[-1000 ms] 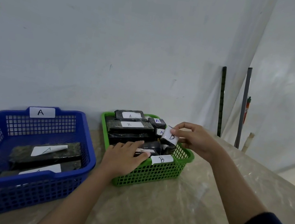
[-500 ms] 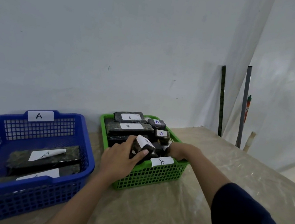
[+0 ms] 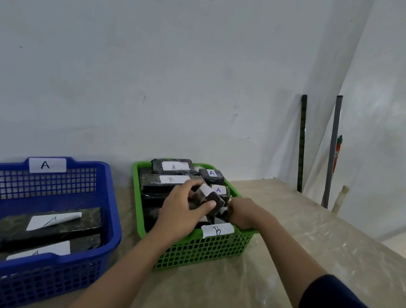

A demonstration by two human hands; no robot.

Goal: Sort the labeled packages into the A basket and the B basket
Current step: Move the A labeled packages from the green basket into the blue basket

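My left hand (image 3: pixel 183 210) grasps a small dark package (image 3: pixel 207 197) above the middle of the green B basket (image 3: pixel 205 252); its thumb lies along the near face and the other fingers (image 3: pixel 193 186) curl over the far upper edge, so the package sits fully within the grip, raised clear of the stack below. Its long axis is tilted, running from upper left to lower right, with the white label turned up and away; the letter on it cannot be read. My right hand (image 3: pixel 242 213) is just beside it on the right, low inside the basket among the packages; whether its fingers are clenched on anything is hidden by the hand itself. The blue A basket (image 3: pixel 80 181) stands to the left on the worktop (image 3: pixel 288 244), on the side of the left hand, which is the nearer one to it. If the label reads A, I judge the coming move to be a leftward carry across the gap between the two rims; packages marked A (image 3: pixel 218 190) remain in the green basket.
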